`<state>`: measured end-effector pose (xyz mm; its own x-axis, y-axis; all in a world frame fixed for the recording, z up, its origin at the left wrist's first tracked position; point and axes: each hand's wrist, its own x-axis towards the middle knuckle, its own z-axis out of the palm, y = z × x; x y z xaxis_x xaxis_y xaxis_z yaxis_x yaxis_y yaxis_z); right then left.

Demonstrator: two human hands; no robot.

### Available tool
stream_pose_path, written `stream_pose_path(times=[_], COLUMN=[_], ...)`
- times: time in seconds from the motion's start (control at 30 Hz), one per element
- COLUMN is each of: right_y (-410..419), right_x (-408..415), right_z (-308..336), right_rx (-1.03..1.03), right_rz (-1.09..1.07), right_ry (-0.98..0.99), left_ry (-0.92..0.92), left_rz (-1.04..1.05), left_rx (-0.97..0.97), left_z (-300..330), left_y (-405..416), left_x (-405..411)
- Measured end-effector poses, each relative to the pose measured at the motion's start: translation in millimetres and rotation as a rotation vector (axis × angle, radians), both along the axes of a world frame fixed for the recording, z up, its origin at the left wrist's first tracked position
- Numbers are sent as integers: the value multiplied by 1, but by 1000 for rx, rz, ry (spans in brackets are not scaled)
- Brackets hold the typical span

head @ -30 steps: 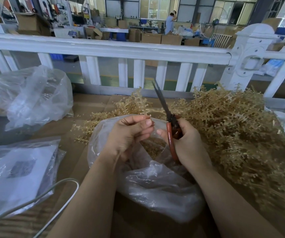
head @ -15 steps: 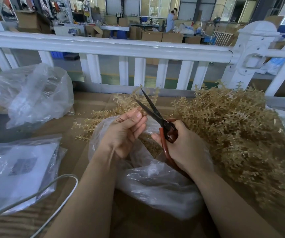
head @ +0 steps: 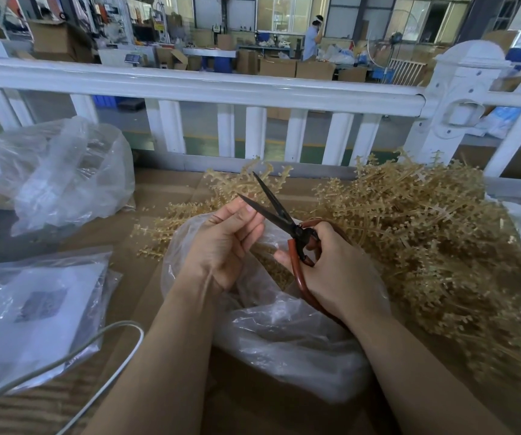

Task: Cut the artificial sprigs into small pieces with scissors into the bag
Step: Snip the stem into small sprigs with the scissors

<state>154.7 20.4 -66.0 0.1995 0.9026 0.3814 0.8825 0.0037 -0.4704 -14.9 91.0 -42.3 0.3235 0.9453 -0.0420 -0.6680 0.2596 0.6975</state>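
your right hand [head: 334, 271] is curled through the red handles of the scissors [head: 284, 224], and the dark blades stand parted in a narrow v pointing toward 11 o'clock. your left hand [head: 224, 246] is at 9 o'clock of the blades, fingers curled with the thumb near the lower blade's tip; it looks pinched on something small, but whether a sprig stub is in it you cannot tell from here, since nothing shows clearly between the fingertips.

both hands sit right over the mouth of the clear bag [head: 284, 340], which lies at 6 o'clock of the scissors. that placement makes sense: anything snipped should drop straight in, and tan cut pieces already show inside the bag between your hands.

the uncut sprigs [head: 425, 233] are heaped at 3 o'clock, touching the bag's far side, with a few more fanned out at 11 o'clock behind your left hand, near enough to reach without shifting the bag.

another clear bag [head: 64, 177] sits at 10 o'clock, well apart, and a flat packet [head: 33, 312] with a white cable [head: 102, 343] across it lies at 8 o'clock. a white railing [head: 190, 86] runs along 12 o'clock.

with so large a pile left, the job seems far from done.
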Motion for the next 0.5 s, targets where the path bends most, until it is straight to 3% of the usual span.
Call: stream_pose_path(times=[0.5], right_y=[4], right_x=[1], right_z=[-5], right_rx=[-1], right_rz=[-22], right_ry=[-9], left_ry=[68], left_rz=[-11], left_rx=[168], left_z=[-3], left_y=[-1], left_x=[0])
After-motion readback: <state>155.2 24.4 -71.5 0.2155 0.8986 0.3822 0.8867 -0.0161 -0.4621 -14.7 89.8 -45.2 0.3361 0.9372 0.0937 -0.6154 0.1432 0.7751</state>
